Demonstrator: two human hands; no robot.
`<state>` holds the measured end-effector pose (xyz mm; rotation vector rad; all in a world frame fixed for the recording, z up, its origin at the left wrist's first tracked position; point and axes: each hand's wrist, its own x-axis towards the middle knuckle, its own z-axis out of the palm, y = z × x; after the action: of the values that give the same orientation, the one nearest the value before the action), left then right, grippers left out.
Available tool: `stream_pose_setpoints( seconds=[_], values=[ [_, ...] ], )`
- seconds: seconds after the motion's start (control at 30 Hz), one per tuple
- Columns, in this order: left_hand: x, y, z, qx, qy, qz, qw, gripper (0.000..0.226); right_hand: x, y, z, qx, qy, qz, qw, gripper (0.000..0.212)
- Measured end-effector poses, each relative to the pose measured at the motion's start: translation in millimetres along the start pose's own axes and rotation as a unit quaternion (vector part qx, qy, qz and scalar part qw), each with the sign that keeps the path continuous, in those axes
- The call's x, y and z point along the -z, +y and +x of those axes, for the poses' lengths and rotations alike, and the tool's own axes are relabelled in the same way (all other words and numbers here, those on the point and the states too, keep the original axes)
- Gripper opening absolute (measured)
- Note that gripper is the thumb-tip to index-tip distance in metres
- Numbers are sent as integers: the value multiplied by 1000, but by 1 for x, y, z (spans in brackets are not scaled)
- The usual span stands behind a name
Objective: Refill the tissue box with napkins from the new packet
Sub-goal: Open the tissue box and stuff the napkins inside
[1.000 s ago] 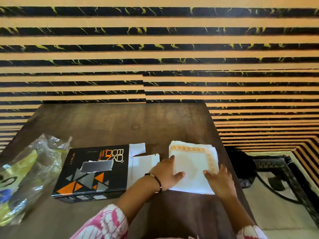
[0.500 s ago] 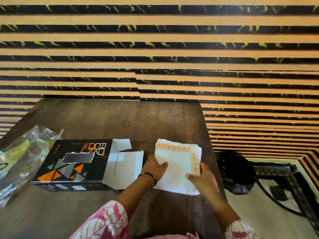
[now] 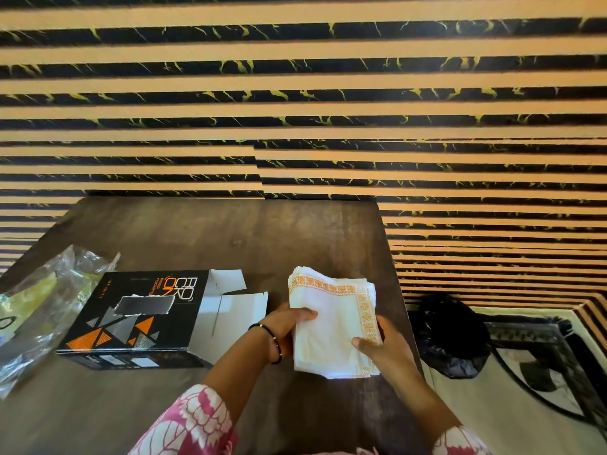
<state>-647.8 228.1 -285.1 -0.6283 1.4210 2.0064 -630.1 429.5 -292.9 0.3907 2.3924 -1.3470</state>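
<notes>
- Two bare hands are working over one dark brown wooden table [image 3: 203,244], each coming out of a pink-and-white floral sleeve [image 3: 193,421].
- The left hand [image 3: 287,326], wearing one thin black bracelet [image 3: 272,343] at the wrist, is gripping the left edge of one stack of white paper napkins with an orange patterned border [image 3: 335,323] — thumb lying on top, the other fingers hidden beneath.
- The right hand [image 3: 384,348] is clasping the same stack at its lower right corner, thumb pressing on the top sheet.
- The stack is being held between the two hands, its far end tilting up; whether its near edge is touching the table cannot be told.
- Just left of the left hand, one black cardboard tissue box with orange and grey triangles [image 3: 138,316] is lying flat on the table, its end facing the hand standing open with two white flaps [image 3: 236,307] folded out.
- Further left, well apart from both hands, one crumpled clear plastic packet [image 3: 42,310] is lying at the table's edge.
- To the right of the right hand, past the table, one dark bag-like object [image 3: 450,336] is sitting on the floor — too dim to identify.
</notes>
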Motion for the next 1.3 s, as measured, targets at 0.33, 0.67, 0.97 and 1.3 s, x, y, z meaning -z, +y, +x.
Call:
stream_pose_setpoints(
  seconds=[0.33, 0.67, 0.97, 1.3],
  values=[
    [-25, 6, 4, -48, 111, -171, 978, 37, 15, -4, -31, 57, 49, 41, 996, 29],
    [-43, -29, -18, -19, 83, -243, 966, 50, -4, -15, -24, -202, -148, 564, 787, 33],
    [-2, -14, -37, 15, 43, -236, 971, 87, 13, 6, -10, -85, -146, 533, 829, 63],
    [-4, 7, -48, -53, -114, -9, 992, 63, 40, 9, -13, -24, -256, 455, 853, 64]
  ],
)
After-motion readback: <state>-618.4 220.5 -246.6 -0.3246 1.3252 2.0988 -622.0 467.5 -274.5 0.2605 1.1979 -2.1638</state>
